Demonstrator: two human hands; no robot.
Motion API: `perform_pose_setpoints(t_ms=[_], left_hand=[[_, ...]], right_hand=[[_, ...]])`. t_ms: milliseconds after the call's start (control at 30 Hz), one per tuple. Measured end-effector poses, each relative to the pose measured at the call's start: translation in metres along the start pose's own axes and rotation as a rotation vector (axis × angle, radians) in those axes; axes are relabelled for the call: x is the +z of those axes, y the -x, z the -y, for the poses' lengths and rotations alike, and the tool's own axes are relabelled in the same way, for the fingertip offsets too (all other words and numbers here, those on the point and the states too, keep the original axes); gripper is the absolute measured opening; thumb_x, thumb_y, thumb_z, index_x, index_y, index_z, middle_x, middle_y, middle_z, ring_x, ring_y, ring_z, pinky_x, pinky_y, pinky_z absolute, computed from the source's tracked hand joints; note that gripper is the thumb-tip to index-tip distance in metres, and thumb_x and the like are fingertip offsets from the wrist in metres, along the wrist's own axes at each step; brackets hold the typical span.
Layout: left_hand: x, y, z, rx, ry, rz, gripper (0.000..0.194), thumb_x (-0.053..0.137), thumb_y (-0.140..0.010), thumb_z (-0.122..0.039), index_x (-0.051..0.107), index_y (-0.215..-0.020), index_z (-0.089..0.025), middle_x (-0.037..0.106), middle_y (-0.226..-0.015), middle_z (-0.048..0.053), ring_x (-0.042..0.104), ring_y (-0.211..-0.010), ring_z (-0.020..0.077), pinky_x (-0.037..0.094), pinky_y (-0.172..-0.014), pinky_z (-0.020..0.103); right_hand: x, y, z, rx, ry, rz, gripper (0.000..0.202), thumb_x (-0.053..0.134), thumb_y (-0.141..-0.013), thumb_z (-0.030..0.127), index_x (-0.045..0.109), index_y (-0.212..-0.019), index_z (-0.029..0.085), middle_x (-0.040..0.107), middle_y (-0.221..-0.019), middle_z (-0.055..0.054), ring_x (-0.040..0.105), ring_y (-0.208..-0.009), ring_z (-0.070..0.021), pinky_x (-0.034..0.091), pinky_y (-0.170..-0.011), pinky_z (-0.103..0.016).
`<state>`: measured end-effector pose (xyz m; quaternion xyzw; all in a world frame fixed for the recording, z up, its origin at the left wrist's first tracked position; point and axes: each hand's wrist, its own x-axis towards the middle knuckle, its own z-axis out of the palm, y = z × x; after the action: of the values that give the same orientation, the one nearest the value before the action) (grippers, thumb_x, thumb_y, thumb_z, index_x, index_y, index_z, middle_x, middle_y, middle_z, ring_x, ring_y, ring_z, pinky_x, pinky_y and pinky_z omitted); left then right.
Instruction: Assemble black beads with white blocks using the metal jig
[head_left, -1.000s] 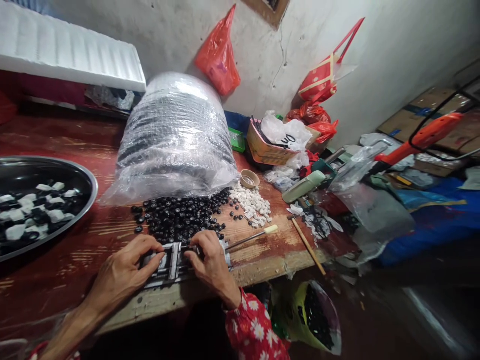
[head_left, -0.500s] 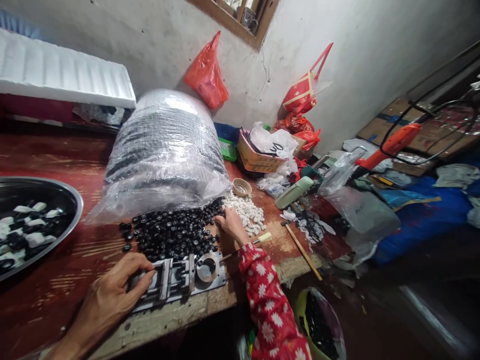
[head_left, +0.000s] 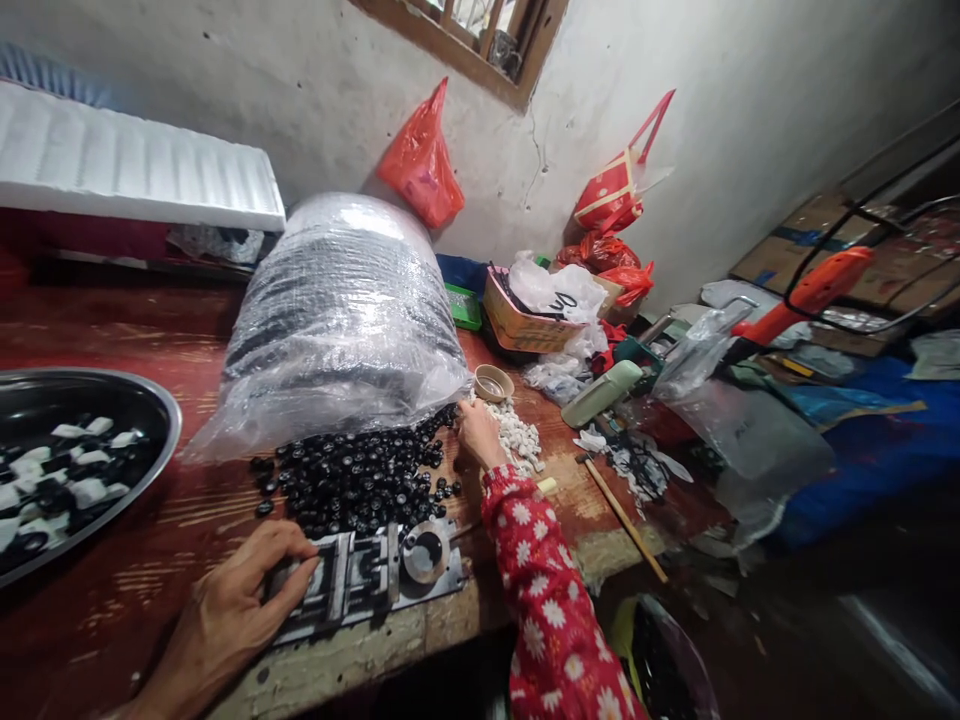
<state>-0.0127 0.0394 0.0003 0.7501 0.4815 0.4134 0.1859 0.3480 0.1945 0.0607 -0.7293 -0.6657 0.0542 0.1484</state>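
head cam, only view. hands well apart. left hand (head_left: 232, 600) is on the left end of the metal fixture (head_left: 341, 575), thumb and forefinger curled close together there; can't tell if they clamp something or just steady it. right hand (head_left: 480, 432) is out where the black pieces (head_left: 360, 470) meet the white pieces (head_left: 521, 440), fingers bunched and pointing down; tips hidden, so can't tell if anything is pinched.

fixture lies flat along the front edge of the table (head_left: 180, 500), ring (head_left: 442, 550) at its right end. black heap is right behind it, white heap off to the right, just in front of the small tan bowl (head_left: 511, 384).

risks, my read:
- piles nearly touch, loose black ones near the right hand. a grab by feel could take the wrong colour or two at once.
- rod with the cream handle (head_left: 547, 485) runs under the red sleeve (head_left: 536, 590). a low pull back could snag the cuff and twist the fixture.
- fixture sits close to the edge, no clamp that i can see. a hard push from one side could slide it.
- black pieces crowd its back side; a stray one getting in could jam it.
- left fingertips are near the crossbars: pinch hazard if those move.
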Motion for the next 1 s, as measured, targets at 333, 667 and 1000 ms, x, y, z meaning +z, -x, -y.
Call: perform_pose_setpoints(t_ms=[333,667,1000], left_hand=[[0.000,0.001,-0.003,-0.010,0.012,0.006,0.024,0.064,-0.097,-0.047,0.073,-0.096,-0.026,0.074,-0.108,0.002,0.073,-0.098,0.0159,0.055,-0.083,0.021],[-0.016,0.002,-0.036,0.022,-0.046,-0.221,0.016,0.069,-0.097,-0.036,0.074,-0.111,-0.027,0.077,-0.111,0.002,0.075,-0.104,0.0186,0.058,-0.094,0.028],[-0.010,-0.019,-0.066,-0.123,0.092,-0.061,0.024,0.060,-0.103,-0.041,0.074,-0.107,-0.022,0.077,-0.094,0.002,0.067,-0.072,0.0130,0.055,-0.068,0.024]], right_hand=[[0.003,0.041,-0.001,-0.074,-0.267,0.048,0.018,0.063,-0.093,0.025,0.073,-0.079,0.020,0.072,-0.076,-0.002,0.064,-0.073,-0.0174,0.043,-0.070,-0.025],[-0.002,0.133,0.047,-0.231,-0.652,-0.004,0.016,0.063,-0.097,0.032,0.075,-0.098,0.022,0.077,-0.093,-0.004,0.069,-0.086,-0.0204,0.053,-0.079,-0.030],[0.017,0.183,0.106,-0.554,-0.429,-0.005,0.028,0.053,-0.107,0.018,0.073,-0.125,0.025,0.075,-0.103,-0.008,0.059,-0.095,-0.0250,0.048,-0.084,-0.039]])
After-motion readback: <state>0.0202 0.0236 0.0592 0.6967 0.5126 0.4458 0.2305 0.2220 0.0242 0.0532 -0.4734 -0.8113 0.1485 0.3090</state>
